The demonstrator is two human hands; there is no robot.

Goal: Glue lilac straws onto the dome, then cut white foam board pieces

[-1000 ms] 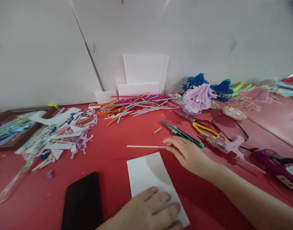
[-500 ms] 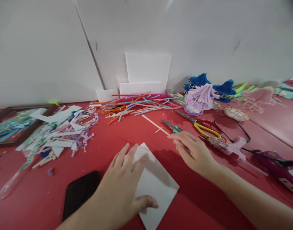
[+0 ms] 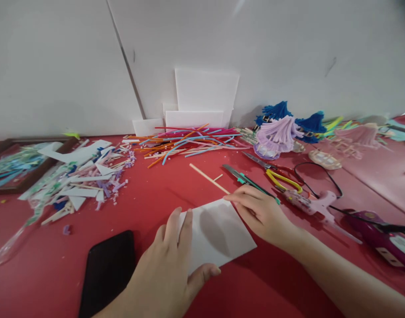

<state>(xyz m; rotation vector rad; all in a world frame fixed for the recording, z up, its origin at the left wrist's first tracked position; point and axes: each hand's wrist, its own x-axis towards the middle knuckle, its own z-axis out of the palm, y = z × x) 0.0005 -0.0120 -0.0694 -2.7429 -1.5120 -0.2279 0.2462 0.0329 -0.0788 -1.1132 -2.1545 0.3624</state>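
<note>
My right hand point(image 3: 260, 216) is closed, its fingertips pinching one end of a thin wooden stick point(image 3: 206, 177). A short crosspiece juts from the stick's side. The stick points away over the red table. Under it lies a square white board point(image 3: 234, 240), and my right fingertips are near its far corner. My left hand point(image 3: 176, 256) rests over the board's left part with fingers stretched out and thumb spread, gripping nothing. It hides the board's left edge. A black phone point(image 3: 106, 269) lies left of my left hand.
Beyond my right hand lie a utility knife point(image 3: 237, 173), scissors with yellow and red handles point(image 3: 282, 180) and a pink glue gun point(image 3: 317, 205). Coloured pipe cleaners point(image 3: 189, 143) lie before propped white boards point(image 3: 207, 88). Scraps point(image 3: 86, 179) cover the left; small fuzzy-roofed models point(image 3: 278, 134) stand at right.
The white board has turned on the table, so its far edge now runs more sideways. My right hand has come slightly nearer with the stick, whose crosspiece now points the other way.
</note>
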